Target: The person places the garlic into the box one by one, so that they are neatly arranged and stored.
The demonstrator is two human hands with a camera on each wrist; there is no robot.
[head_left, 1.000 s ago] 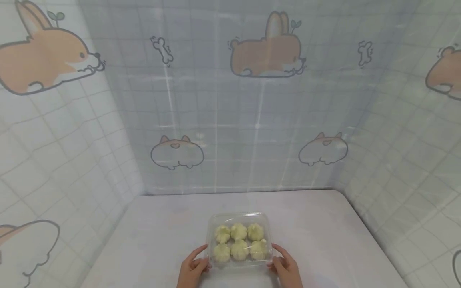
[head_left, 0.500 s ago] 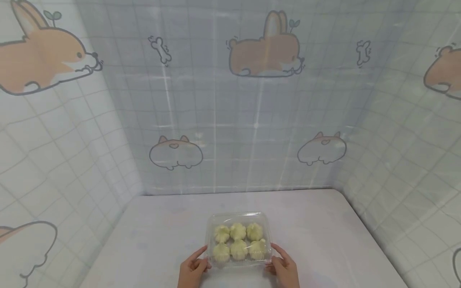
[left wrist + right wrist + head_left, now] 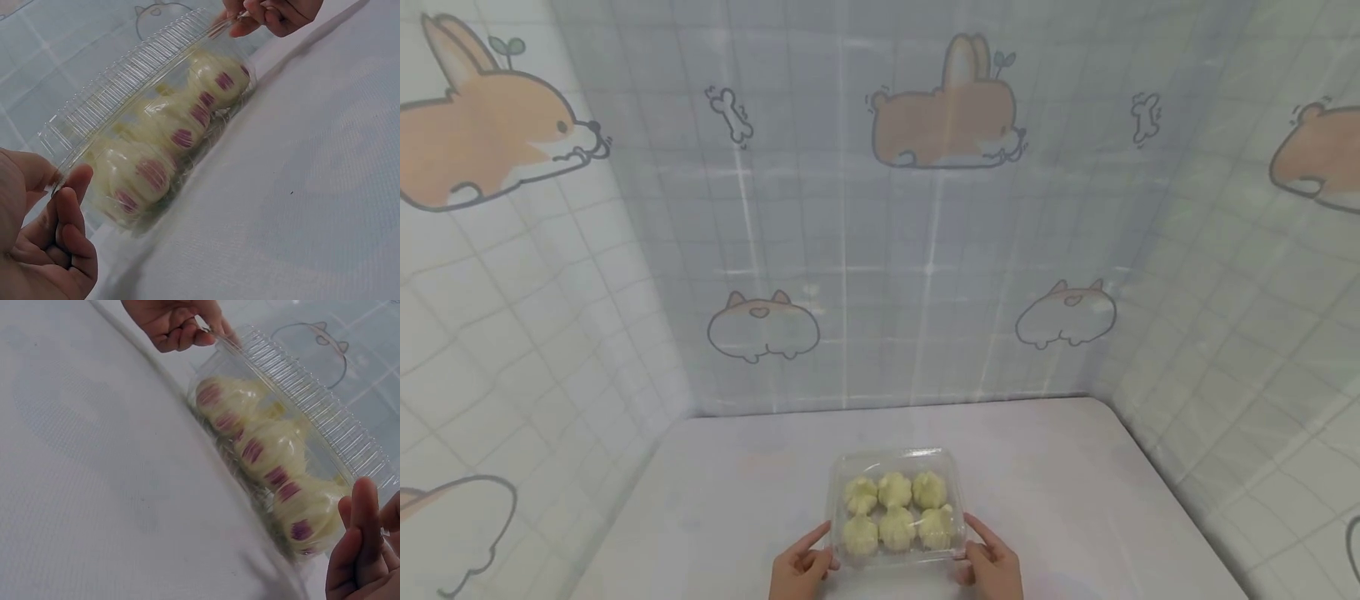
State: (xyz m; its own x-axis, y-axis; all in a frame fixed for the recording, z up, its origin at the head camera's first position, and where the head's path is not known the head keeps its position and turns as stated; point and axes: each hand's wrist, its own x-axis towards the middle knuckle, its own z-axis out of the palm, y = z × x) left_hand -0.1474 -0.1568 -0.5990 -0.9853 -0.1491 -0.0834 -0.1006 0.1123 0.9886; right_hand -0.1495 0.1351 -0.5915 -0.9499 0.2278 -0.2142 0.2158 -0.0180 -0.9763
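Note:
A clear plastic clamshell container (image 3: 895, 562) with its lid closed stands on the table near the front edge of the head view. Inside lie several pale yellow-white garlic bulbs (image 3: 897, 528) in two rows; the wrist views show purple patches on their lower sides. My left hand (image 3: 799, 571) pinches the container's rim at its left front corner, thumb above and fingers curled below. At the right front corner, my right hand (image 3: 992, 568) pinches the rim in the same way. In the left wrist view the ribbed lid (image 3: 125, 81) rises above the rim.
A pale table top (image 3: 737, 467) spreads around the container. Behind it hangs a grey tiled-print curtain (image 3: 880, 233) with cartoon dogs and bones, and similar printed sheets (image 3: 497, 300) close off the left and right sides.
The head view has shifted slightly, so the scene sits a little lower in it. Both hands keep their hold on the container's rim.

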